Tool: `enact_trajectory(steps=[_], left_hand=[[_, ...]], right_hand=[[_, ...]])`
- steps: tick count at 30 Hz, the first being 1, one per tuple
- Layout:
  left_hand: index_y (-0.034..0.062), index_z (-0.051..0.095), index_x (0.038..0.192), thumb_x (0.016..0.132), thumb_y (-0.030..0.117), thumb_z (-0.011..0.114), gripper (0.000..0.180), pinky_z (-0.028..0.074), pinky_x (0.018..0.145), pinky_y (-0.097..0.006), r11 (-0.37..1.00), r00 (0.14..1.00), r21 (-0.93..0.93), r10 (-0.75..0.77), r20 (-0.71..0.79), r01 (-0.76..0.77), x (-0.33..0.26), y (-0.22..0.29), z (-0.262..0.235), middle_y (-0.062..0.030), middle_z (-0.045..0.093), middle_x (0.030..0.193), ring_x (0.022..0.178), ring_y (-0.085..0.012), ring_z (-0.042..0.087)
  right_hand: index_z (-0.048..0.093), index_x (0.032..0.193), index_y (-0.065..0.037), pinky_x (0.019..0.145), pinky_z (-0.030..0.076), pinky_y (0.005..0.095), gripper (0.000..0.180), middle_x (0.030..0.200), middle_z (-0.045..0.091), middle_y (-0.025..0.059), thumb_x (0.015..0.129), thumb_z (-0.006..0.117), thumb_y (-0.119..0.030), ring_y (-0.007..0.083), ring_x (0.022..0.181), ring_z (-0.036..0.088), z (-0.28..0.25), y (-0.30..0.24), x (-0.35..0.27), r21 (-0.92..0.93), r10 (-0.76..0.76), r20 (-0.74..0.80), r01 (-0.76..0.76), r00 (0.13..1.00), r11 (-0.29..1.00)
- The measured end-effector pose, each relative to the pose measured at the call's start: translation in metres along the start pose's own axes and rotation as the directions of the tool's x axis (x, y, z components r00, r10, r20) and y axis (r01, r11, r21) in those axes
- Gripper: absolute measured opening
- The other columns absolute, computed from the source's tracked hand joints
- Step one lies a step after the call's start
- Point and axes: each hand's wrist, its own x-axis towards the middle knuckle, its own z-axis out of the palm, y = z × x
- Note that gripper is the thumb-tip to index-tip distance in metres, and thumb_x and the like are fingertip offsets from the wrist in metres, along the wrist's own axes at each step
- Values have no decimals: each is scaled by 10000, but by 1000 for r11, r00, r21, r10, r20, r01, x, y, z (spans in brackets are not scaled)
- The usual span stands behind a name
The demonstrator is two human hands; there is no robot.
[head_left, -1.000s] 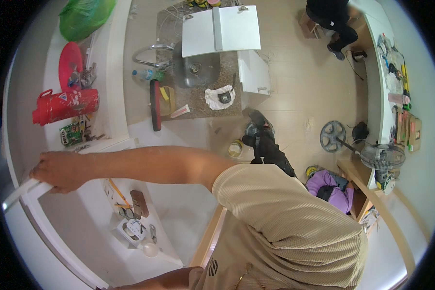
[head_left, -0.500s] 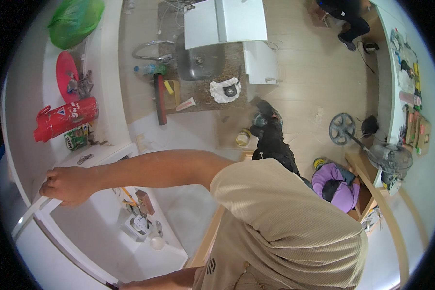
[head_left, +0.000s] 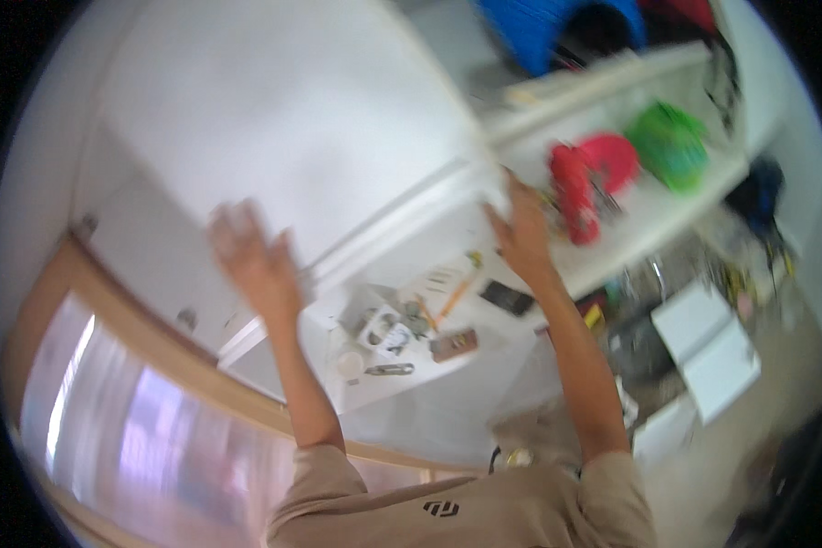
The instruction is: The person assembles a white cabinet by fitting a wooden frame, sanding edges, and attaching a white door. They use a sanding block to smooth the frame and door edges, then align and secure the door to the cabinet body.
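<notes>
A large white panel (head_left: 283,119) fills the upper left and middle in front of me. My left hand (head_left: 254,260) is raised against its face with the fingers spread, smeared by motion. At the panel's right edge is my right hand (head_left: 525,233), the thumb on the near side and the fingers along the edge, so it appears to grip there; blur hides the exact contact. Below and between my arms, a white shelf (head_left: 365,395) bears a white socket block (head_left: 384,331), a folding knife (head_left: 389,369), a brown box (head_left: 453,344) and a dark phone (head_left: 507,298).
Right of my right hand, a long white ledge (head_left: 644,228) holds a red thermos (head_left: 574,194), a pink plate (head_left: 612,160) and a green bag (head_left: 669,146). A blue object (head_left: 530,32) lies beyond. At lower left runs a curved wooden rail (head_left: 155,324). White boards (head_left: 706,352) stand lower right.
My view has swung left, toward the white panel. My left hand, mostly out of sight before, is now up with spread fingers. My right hand is still at the panel's edge beside the ledge.
</notes>
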Motion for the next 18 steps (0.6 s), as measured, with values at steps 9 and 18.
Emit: enact_trajectory(steps=[9,18], left_hand=[[149,301,1658,1084,431,430,653,96,1285,-579,987,996,-141,80,29,-75,109,30,-8,-73,221,1741,1615,-331,134],[104,345,1627,1063,367,501,641,186,1279,-565,918,940,-215,307,-151,-334,194,80,8,-46,312,1708,1585,-309,242]], right_hand=[[439,1496,37,1031,426,502,582,1306,594,273,986,671,-120,449,1183,542,-15,-30,18,40,30,58,-32,998,999],[435,1494,34,1021,421,506,580,1311,589,283,975,667,-84,454,1179,536,-6,-38,11,65,103,113,-110,988,992]])
